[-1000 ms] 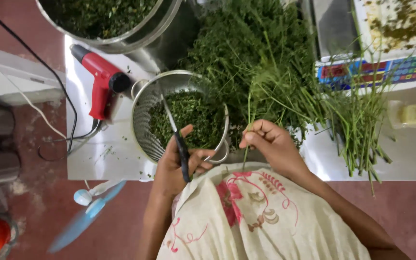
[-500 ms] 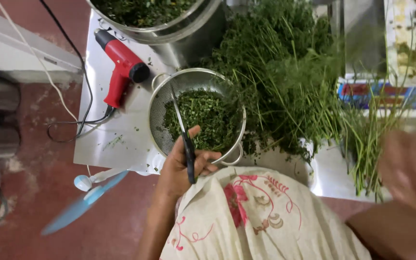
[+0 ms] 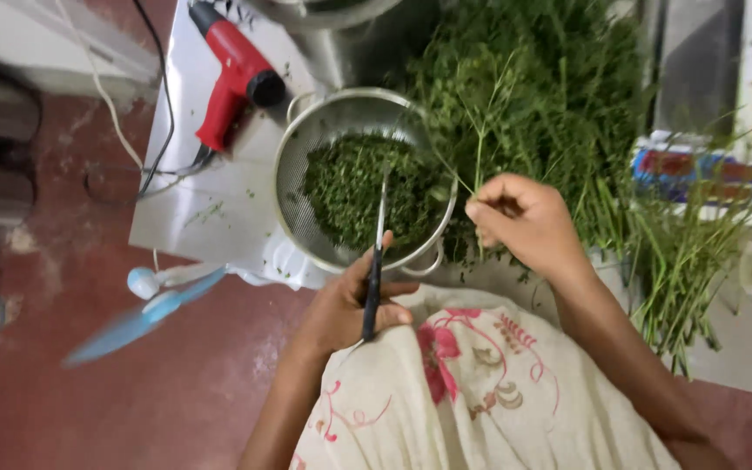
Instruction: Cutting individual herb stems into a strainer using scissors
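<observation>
A white worktop (image 3: 219, 200) fills the far half of the view, with dull red floor (image 3: 89, 400) on the near and left side. A large heap of leafy green herb stalks (image 3: 550, 96) lies on the worktop's far right, its long bare stems (image 3: 681, 278) trailing toward the near right edge. In the near middle sits the person's lap, covered in cream cloth with pink flowers (image 3: 480, 392). Left of the heap, touching it, stands a round steel mesh colander (image 3: 302, 183) with small loop handles, partly filled with chopped green leaves (image 3: 350, 187). Far left of the colander lies a red and black hair-dryer-shaped tool (image 3: 232, 74), its dark cord running off the left edge of the worktop. A pale blue and white hand fan (image 3: 145, 305) lies on the floor just beside the worktop's near left corner.

The right hand (image 3: 524, 222) hovers just right of the colander's rim, its grip pinched shut on a thin green herb sprig (image 3: 480, 144) that rises from the fingers toward the heap. The left hand (image 3: 350, 309) rests at the near edge of the colander, its grip clenched round the dark handles of a pair of black-handled scissors (image 3: 374, 261); the blades point far, over the chopped leaves, and appear closed together.
</observation>
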